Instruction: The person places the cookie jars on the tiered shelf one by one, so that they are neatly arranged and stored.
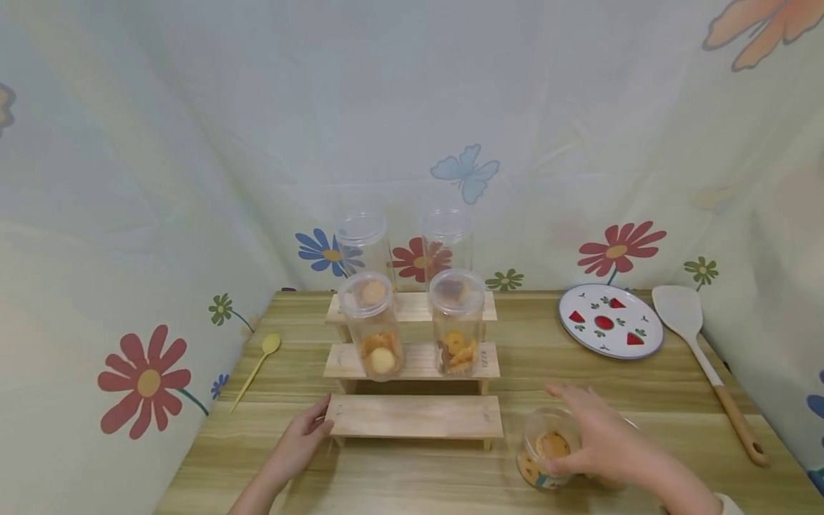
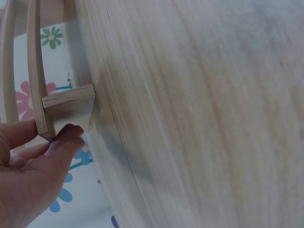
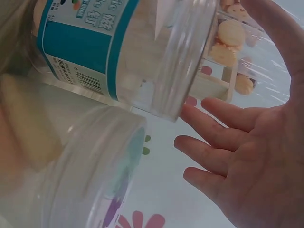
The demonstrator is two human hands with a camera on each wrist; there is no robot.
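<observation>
A three-step wooden rack (image 1: 412,416) stands mid-table. My left hand (image 1: 301,436) holds the left end of its lowest step; in the left wrist view the thumb and fingers pinch that board's end (image 2: 42,121). To the right of the rack, a clear cookie jar (image 1: 537,468) with a teal label (image 3: 76,47) stands on the table. My right hand (image 1: 601,436) is spread around its upper part, thumb on one side and fingers on the other, fingertips right at the rim. A second jar (image 3: 80,161), with teal and purple on its end, is beside it, mostly hidden by my right hand in the head view.
Two cookie jars (image 1: 382,357) (image 1: 458,354) stand on the middle step, and two clear jars (image 1: 363,247) (image 1: 448,243) on the top one. At left lies a yellow spoon (image 1: 257,368). A patterned plate (image 1: 589,325) and a white turner (image 1: 711,368) are at right.
</observation>
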